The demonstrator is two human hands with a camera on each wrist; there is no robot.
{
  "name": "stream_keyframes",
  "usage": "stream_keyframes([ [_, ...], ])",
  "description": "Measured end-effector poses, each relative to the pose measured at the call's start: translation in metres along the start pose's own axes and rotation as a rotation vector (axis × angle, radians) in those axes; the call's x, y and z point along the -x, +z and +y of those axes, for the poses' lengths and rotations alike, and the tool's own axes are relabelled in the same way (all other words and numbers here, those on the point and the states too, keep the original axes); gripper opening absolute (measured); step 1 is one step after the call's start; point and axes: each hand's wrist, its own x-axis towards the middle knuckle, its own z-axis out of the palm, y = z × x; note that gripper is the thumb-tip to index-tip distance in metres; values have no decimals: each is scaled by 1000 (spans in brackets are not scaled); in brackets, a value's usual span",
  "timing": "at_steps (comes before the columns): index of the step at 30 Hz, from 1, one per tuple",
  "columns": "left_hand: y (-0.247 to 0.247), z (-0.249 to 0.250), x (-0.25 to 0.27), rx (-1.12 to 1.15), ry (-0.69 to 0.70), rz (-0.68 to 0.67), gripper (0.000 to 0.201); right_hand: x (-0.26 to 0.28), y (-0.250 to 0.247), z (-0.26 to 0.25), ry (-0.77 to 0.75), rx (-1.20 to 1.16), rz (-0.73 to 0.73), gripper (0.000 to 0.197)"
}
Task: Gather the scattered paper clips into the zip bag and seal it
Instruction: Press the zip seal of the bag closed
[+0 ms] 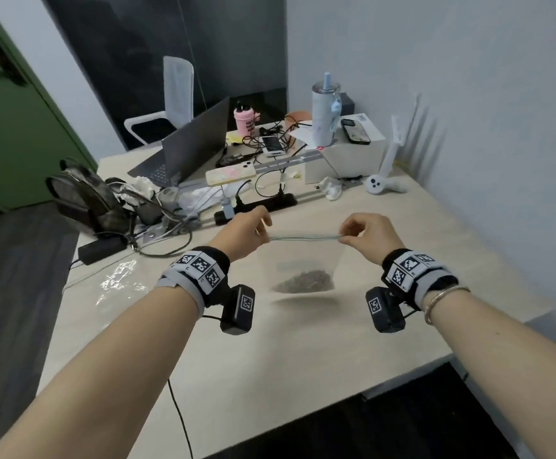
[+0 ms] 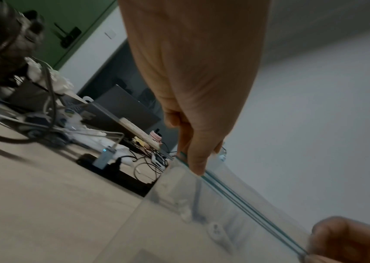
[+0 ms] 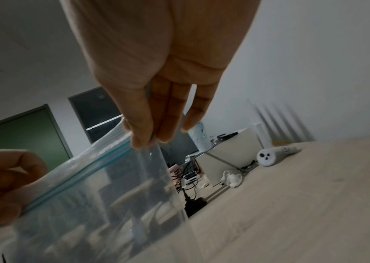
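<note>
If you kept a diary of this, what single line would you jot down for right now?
stage: sealing | zip bag: held up above table, clips heaped at bottom | left hand: pinches left end of zip strip | right hand: pinches right end

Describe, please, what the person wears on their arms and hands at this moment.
Both forearms are bare, with no sleeves or gloves. Each wrist carries a grey and black band printed with black-and-white square markers, and a small black camera box with its own marker hangs beneath. A thin black cable leaves the left box. The right wrist has a thin metal bracelet.
</note>
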Motion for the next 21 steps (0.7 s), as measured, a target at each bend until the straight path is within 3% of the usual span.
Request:
stream_keyframes([
  [4, -13, -46, 7, -66, -34, -41, 10, -25, 40, -20, 9, 13, -69, 28],
  [10, -9, -89, 15, -123, -170, -72, 9, -51, 87, -33, -6, 25, -220, 25],
  [16, 7, -93, 18, -275, -274, -118, 15, -69, 107, -34, -45, 77, -349, 17],
  [19, 18, -80, 5, -282, -224, -87, 32, -78, 107, -38, -109, 101, -402, 16],
  [21, 24, -70, -6, -207, -196, -79, 28, -84, 106, -40, -134, 107, -433, 16],
])
